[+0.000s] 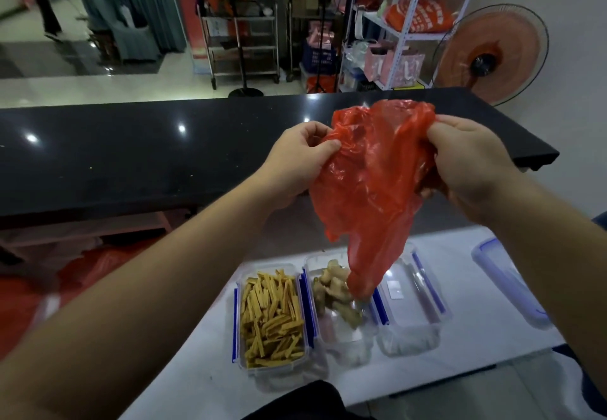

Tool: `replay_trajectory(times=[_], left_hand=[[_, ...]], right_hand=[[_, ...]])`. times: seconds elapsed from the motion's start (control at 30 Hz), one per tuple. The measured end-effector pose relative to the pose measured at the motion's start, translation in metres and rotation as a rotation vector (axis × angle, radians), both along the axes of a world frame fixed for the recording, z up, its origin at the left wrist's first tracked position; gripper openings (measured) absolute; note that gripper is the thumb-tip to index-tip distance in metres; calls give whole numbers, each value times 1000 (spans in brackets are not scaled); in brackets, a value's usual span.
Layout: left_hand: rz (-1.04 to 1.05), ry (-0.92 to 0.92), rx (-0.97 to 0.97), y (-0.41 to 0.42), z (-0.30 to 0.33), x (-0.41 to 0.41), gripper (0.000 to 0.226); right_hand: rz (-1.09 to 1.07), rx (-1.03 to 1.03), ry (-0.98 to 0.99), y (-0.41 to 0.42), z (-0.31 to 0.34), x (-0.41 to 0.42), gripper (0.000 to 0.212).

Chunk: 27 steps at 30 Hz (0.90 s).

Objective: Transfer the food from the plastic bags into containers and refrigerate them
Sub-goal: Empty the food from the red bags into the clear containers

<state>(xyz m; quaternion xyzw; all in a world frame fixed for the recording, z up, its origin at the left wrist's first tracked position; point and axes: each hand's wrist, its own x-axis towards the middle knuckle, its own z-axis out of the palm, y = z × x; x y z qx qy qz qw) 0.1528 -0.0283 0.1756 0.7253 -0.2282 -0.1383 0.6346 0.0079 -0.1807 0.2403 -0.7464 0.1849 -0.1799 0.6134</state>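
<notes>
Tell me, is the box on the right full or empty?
Empty. The right container shows only its clear bottom, unlike the middle container, which holds pale food pieces.

Past the black counter (164,157) I see a standing fan (492,55) at right, a white shelving rack (407,35) holding pink gift bags (391,63), and two steel trolleys (243,42) behind.
</notes>
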Motion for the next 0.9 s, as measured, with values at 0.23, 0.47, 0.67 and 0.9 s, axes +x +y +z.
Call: replay_trajectory(times=[0.23, 0.47, 0.67, 0.9], left_hand=[[42, -55, 39, -1, 7, -6, 5], [81, -20, 55, 0, -8, -7, 5], [101, -42, 118, -1, -14, -6, 4], [132, -54, 108, 0, -19, -5, 6]], right_hand=[[17, 14, 126, 1, -5, 6, 31], [0, 18, 175, -1, -10, 12, 31], [54, -76, 243, -1, -25, 13, 32], [-11, -53, 156, -5, -25, 10, 35]])
